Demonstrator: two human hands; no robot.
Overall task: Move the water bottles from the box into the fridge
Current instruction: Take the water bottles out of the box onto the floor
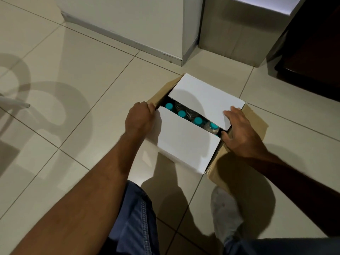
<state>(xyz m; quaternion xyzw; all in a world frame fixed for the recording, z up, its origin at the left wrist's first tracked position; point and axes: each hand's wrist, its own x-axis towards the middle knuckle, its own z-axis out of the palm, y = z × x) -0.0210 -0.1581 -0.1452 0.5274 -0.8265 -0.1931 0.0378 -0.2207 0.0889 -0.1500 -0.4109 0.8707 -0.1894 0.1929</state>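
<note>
hands (pixel 140 116) (pixel 239 133) gripping box (pixel 257 124) flaps, bottles (pixel 197 120) inside

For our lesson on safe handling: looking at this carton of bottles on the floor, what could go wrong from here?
1. Both white flaps half cover the teal-capped bottles, so reaching in could snag.
2. The left hand and right hand grip only the cardboard box top edges, which might tear if lifted.
3. The socked foot beside it could get bumped.
</note>
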